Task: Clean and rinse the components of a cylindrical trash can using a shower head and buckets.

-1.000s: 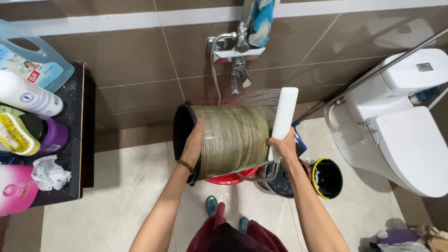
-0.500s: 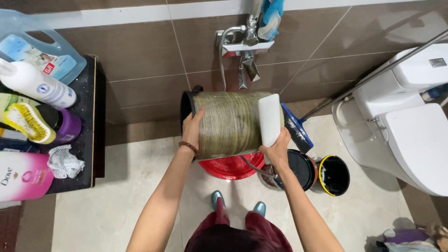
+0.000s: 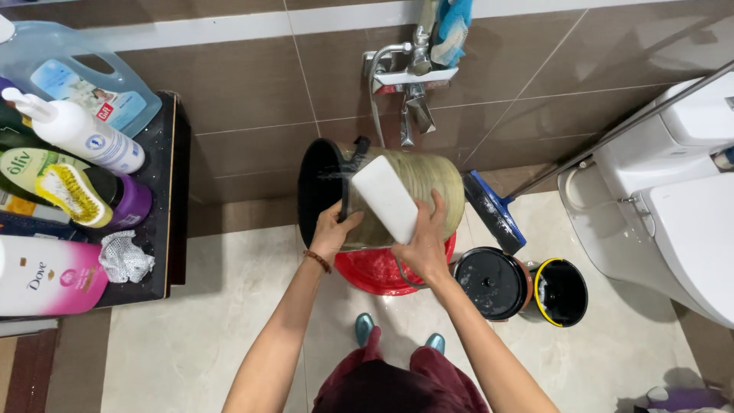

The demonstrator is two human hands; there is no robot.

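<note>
My left hand [image 3: 333, 231] grips the lower rim of a round bin [image 3: 428, 187] with a woven green-gold wall and a black inside, held tilted on its side over a red basin [image 3: 367, 272]. My right hand [image 3: 423, 246] holds a white flat shower head [image 3: 384, 198] by its handle, its face turned toward the bin's black opening [image 3: 317, 187]. A thin metal hose runs down from the shower head under the bin. A beaded bracelet sits on my left wrist.
A wall tap [image 3: 409, 80] with a blue cloth hangs above. A black shelf [image 3: 164, 191] at left carries bottles, a brush and a scrubber. A blue floor squeegee [image 3: 495, 210], two small black buckets [image 3: 493, 283] and a white toilet [image 3: 673, 222] stand to the right.
The bin has been turned so its opening faces more toward me. The shower head has swung from the bin's right side across to its mouth.
</note>
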